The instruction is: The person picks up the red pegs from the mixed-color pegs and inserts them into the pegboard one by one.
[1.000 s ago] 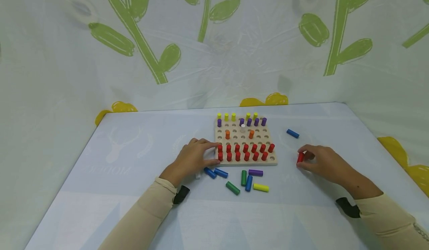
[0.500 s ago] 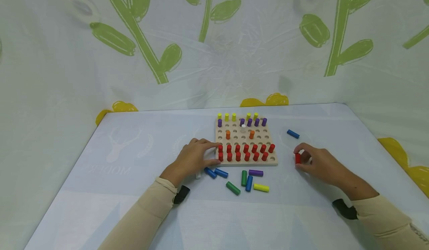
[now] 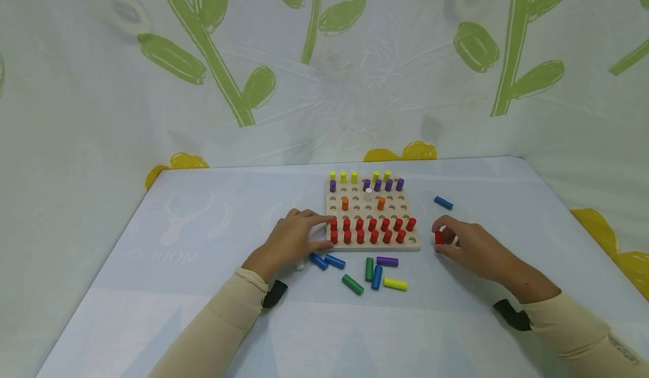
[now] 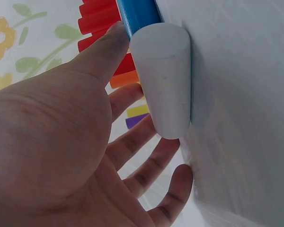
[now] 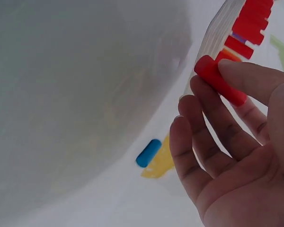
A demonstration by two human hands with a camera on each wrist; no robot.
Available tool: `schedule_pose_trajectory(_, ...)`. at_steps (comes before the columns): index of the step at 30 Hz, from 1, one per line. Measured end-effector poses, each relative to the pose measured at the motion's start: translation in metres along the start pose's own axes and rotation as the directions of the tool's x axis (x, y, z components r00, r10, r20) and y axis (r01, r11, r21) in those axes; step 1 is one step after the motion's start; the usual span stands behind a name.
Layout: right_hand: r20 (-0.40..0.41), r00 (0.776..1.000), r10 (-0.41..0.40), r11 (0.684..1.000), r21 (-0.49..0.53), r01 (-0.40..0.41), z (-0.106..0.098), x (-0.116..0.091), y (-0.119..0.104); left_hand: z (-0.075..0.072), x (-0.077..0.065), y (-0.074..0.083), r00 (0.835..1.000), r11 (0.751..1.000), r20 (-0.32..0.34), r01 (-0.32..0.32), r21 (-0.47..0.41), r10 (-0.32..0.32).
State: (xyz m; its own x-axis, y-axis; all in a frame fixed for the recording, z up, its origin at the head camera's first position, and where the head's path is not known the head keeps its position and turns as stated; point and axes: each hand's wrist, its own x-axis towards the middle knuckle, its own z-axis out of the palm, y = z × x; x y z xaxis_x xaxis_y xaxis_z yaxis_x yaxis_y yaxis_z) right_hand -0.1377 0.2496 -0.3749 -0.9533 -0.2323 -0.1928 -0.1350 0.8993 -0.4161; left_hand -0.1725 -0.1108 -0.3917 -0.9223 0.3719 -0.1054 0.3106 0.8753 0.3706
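Observation:
A wooden pegboard [image 3: 365, 247] carries two front rows of upright red pegs [image 3: 372, 224], with yellow, purple, orange and white pegs farther back. One hole at the front row's right end stands bare. My left hand [image 3: 289, 238] rests at the board's left edge, thumb and index finger spread and fairly straight against it. Right of the board, my right hand [image 3: 471, 248] pinches a red peg [image 5: 220, 80] between thumb and fingers, near the tabletop. In the left wrist view a loose white peg [image 4: 163, 85] lies close below the left hand, beside a blue peg [image 4: 139, 14].
Loose pegs lie in front of the board: green [image 3: 352, 284], purple [image 3: 387, 261], yellow [image 3: 395, 284] and several blue [image 3: 377, 277]. Another blue peg [image 3: 443, 203] lies right of the board, beyond the right hand. A leaf-patterned sheet [image 3: 385, 85] rises behind the table.
My right hand has moved left toward the board with the red peg, which has turned more upright. The left hand and the board stay where they were.

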Motion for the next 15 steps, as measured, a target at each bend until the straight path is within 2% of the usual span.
schedule_pose_trajectory(15, -0.046, 0.997, -0.054, 0.998, -0.015, 0.054, 0.004, 0.004, -0.022, 0.001, 0.0, -0.001, 1.0, 1.0, -0.006, -0.004, -0.007, 0.004)
